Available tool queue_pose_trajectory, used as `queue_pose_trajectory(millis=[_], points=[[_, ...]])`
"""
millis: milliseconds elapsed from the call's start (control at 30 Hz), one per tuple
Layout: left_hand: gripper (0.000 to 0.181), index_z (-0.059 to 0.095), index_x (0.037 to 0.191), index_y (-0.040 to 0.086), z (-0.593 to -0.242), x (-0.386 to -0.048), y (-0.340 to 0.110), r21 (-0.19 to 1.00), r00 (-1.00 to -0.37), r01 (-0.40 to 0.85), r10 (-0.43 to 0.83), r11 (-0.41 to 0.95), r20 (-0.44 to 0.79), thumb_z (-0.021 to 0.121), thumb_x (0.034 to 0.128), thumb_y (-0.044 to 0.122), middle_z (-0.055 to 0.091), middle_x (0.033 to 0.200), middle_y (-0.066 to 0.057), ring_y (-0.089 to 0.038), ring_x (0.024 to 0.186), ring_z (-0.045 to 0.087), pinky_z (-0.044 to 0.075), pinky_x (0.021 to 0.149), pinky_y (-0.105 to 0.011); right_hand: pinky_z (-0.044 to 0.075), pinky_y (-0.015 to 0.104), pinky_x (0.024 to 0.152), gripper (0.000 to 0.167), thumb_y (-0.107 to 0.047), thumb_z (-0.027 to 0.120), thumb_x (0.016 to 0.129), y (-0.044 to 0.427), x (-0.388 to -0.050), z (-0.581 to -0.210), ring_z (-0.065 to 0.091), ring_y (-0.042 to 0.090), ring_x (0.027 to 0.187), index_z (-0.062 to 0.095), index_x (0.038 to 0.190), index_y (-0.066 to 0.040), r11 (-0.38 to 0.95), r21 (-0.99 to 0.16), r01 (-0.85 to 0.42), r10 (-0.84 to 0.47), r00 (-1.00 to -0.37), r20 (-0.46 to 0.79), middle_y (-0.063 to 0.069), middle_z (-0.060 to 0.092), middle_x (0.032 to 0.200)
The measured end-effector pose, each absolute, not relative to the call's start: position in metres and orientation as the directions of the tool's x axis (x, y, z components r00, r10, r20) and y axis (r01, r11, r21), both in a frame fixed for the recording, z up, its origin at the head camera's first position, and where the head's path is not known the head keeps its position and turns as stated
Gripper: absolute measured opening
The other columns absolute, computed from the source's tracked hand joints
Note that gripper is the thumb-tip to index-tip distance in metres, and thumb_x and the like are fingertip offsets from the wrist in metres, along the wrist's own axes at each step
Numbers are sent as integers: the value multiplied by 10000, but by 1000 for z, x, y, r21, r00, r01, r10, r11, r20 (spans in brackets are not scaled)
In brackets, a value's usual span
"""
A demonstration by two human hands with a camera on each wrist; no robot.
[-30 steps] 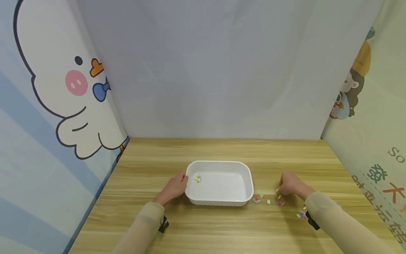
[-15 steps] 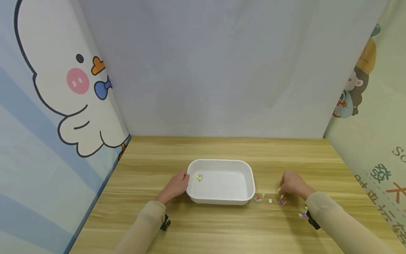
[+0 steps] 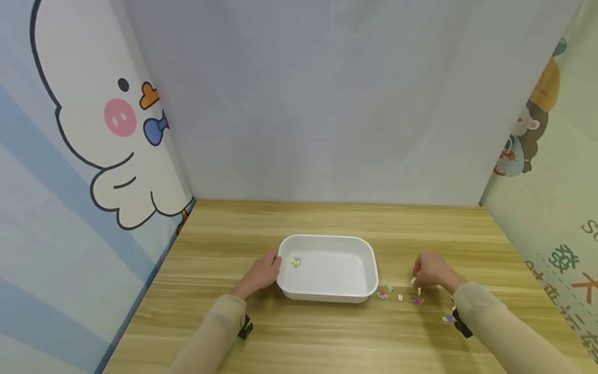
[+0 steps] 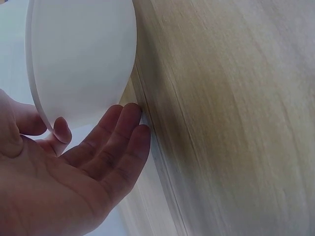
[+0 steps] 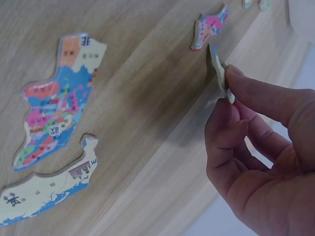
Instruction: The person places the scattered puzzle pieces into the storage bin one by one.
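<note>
A white plastic basin [image 3: 327,298] stands on the wooden table. My left hand [image 3: 261,270] grips its left rim; in the left wrist view, thumb and forefinger pinch the rim [image 4: 37,98] while the other fingers reach along beneath the wall. One pale yellow map puzzle piece [image 3: 295,262] lies inside the basin. To the right of the basin, my right hand [image 3: 431,270] pinches a thin puzzle piece [image 5: 219,69] between thumb and fingers. That piece is seen edge-on, just above the table. Near it lies a pink puzzle piece [image 5: 210,27].
Several puzzle pieces lie between basin and right hand, including a red-and-blue one [image 3: 382,294] and a small yellow one [image 3: 400,297]. By the right wrist are a multicoloured piece [image 5: 56,110] and a cream piece with blue edge [image 5: 49,194]. A grey-white curtain [image 3: 327,104] hangs behind.
The head view has shifted slightly, so the basin and pieces appear a little further right. Both hands keep nearly the same place and hold; the piece in the right hand shows a little more.
</note>
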State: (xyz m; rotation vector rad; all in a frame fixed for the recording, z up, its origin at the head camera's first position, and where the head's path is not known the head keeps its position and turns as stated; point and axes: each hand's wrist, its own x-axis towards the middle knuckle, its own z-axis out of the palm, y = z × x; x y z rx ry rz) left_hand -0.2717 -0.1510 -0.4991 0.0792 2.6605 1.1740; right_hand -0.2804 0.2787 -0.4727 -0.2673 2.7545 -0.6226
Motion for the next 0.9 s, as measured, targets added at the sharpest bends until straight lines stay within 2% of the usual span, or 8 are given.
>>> queue_pose_trajectory(millis=[267, 400, 600, 900], points=[[269, 507, 1076, 24, -501, -270, -150, 752, -967, -56, 152, 657, -205, 332, 1034, 224, 510, 799, -77, -204, 673, 480, 394, 583, -325, 476, 388, 615, 117, -1, 761, 673, 283, -281, -473, 531, 221, 678, 674, 750, -17, 889, -439, -127, -257, -933, -251, 36, 610, 732], [272, 504, 1083, 14, -498, -270, -151, 758, -968, -58, 150, 650, -202, 329, 1035, 217, 510, 795, -82, -206, 669, 477, 392, 583, -326, 468, 334, 575, 69, 32, 694, 719, 282, -284, -469, 529, 189, 633, 698, 783, 5, 877, -463, -131, -282, -919, -274, 37, 626, 725], [270, 504, 1095, 19, -496, -270, -151, 753, -969, -62, 142, 656, -204, 331, 1038, 218, 511, 790, -77, -202, 660, 475, 389, 577, -323, 444, 264, 503, 84, 63, 631, 774, 282, -287, -463, 525, 144, 540, 705, 799, 32, 856, -504, -118, -295, -911, -289, 38, 619, 656], [272, 504, 1105, 18, -497, -270, -152, 758, -968, -62, 145, 649, -203, 333, 1036, 217, 512, 803, -78, -204, 672, 478, 392, 583, -325, 481, 307, 542, 71, 57, 617, 819, 279, -290, -452, 559, 175, 590, 686, 834, 49, 821, -566, -72, -292, -905, -309, 75, 628, 688]])
